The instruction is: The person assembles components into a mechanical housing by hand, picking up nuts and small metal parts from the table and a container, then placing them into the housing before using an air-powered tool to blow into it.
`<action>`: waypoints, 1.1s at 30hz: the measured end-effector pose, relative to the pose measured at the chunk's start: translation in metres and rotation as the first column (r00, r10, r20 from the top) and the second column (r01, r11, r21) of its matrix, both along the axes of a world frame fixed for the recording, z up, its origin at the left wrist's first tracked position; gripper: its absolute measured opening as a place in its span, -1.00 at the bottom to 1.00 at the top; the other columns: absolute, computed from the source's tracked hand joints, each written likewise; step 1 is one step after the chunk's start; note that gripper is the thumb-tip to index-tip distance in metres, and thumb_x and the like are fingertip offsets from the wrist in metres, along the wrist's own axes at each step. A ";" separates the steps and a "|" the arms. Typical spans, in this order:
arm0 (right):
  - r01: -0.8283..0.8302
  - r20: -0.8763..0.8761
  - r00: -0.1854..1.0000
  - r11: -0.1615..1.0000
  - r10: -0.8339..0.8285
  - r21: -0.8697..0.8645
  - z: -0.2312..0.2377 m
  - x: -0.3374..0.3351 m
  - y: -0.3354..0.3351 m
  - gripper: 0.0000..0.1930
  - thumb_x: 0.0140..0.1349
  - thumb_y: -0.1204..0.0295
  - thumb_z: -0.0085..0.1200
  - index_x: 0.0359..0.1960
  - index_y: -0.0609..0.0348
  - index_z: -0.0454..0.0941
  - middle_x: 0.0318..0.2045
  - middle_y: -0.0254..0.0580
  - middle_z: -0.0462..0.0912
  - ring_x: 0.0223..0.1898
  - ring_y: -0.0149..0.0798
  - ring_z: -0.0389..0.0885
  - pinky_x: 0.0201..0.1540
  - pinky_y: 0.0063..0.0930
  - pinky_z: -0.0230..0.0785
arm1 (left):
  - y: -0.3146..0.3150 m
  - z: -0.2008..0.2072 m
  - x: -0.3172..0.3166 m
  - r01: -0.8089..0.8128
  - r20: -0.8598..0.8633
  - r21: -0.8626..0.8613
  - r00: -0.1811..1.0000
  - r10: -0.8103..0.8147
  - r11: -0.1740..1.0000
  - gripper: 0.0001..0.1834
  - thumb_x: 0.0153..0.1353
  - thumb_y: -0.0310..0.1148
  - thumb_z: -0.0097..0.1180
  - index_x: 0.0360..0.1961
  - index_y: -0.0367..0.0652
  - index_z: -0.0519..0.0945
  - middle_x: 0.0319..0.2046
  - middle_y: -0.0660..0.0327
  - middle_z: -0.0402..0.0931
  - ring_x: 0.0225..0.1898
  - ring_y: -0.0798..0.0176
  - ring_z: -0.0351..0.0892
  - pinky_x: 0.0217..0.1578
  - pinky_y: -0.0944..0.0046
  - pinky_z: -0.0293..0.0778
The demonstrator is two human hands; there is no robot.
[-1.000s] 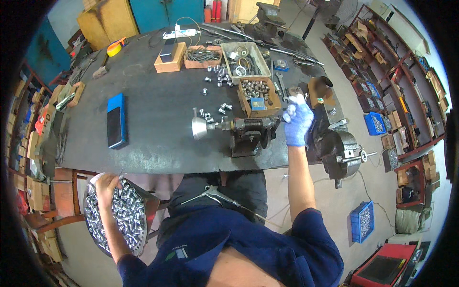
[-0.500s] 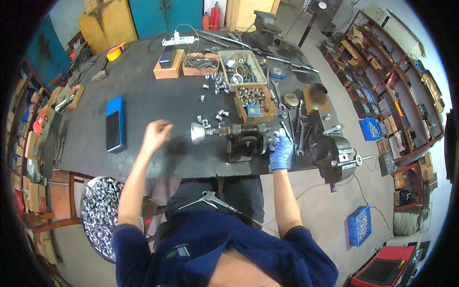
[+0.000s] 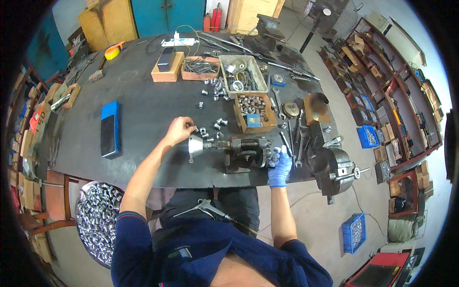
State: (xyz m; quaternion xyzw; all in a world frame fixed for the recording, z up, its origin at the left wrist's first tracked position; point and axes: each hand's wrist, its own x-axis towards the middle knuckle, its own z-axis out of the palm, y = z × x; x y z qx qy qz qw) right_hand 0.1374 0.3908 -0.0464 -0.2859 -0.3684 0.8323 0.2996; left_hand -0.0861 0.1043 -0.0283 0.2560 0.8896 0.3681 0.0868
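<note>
Silver, spool-shaped metal fittings (image 3: 220, 123) lie loose on the dark grey table (image 3: 143, 115), just beyond a black metal spindle fixture (image 3: 246, 144) with a silver cup-shaped end (image 3: 195, 146). The bare left hand (image 3: 180, 129) bunches its fingertips beside the nearest fittings; whether that grip pinches one, I cannot tell. The right hand in a blue-and-white fabric glove (image 3: 280, 167) curls at the fixture's right end, by a dark ridged wheel (image 3: 263, 158); what its grip closes on, if anything, is covered. Glove fabric could snag if the wheel turned, and a careless left-hand sweep could send fittings rolling. The cup's inside is out of sight, and a roundish thing (image 3: 317, 102) at right is too blurred to name.
</note>
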 end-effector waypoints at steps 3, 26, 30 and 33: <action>-0.044 -0.036 0.998 0.999 0.044 -0.014 -0.002 0.001 0.000 -0.72 0.22 0.20 -0.02 -0.46 0.17 0.43 -0.77 -0.45 0.29 -0.80 -0.58 0.17 -0.80 -0.75 0.00 | -0.004 0.003 0.008 -0.014 -0.014 -0.027 1.000 0.014 1.000 -0.85 -0.07 -0.38 0.17 -0.46 -0.22 0.57 -0.51 0.08 0.55 -0.41 0.05 0.55 -0.35 0.15 0.42; -0.099 -0.045 0.994 0.995 0.099 0.001 0.010 0.000 -0.006 -0.69 0.22 0.14 -0.04 -0.53 0.11 0.45 -0.75 -0.46 0.35 -0.81 -0.57 0.20 -0.85 -0.74 -0.02 | -0.071 0.073 0.100 -0.141 0.325 0.825 0.911 -0.255 0.548 -0.79 0.07 -0.47 0.15 -0.30 -0.40 0.52 -0.45 0.14 0.54 -0.49 0.34 0.54 -0.43 0.39 0.48; -0.131 -0.098 0.987 0.991 0.131 0.010 0.006 0.002 -0.003 -0.69 0.21 0.17 -0.02 -0.47 0.18 0.42 -0.75 -0.43 0.32 -0.79 -0.57 0.18 -0.81 -0.74 0.01 | -0.058 0.067 0.108 -0.123 0.304 0.843 0.912 -0.275 0.524 -0.81 0.05 -0.56 0.15 -0.30 -0.44 0.51 -0.45 0.13 0.54 -0.50 0.33 0.55 -0.41 0.39 0.48; -0.184 -0.134 0.974 0.983 0.180 -0.023 0.001 0.004 0.005 -0.69 0.22 0.17 -0.05 -0.48 0.18 0.42 -0.75 -0.43 0.32 -0.80 -0.56 0.17 -0.82 -0.73 -0.01 | -0.055 0.064 0.108 -0.126 0.303 0.828 0.920 -0.247 0.547 -0.83 0.04 -0.58 0.14 -0.31 -0.45 0.51 -0.47 0.13 0.54 -0.50 0.33 0.56 -0.41 0.39 0.48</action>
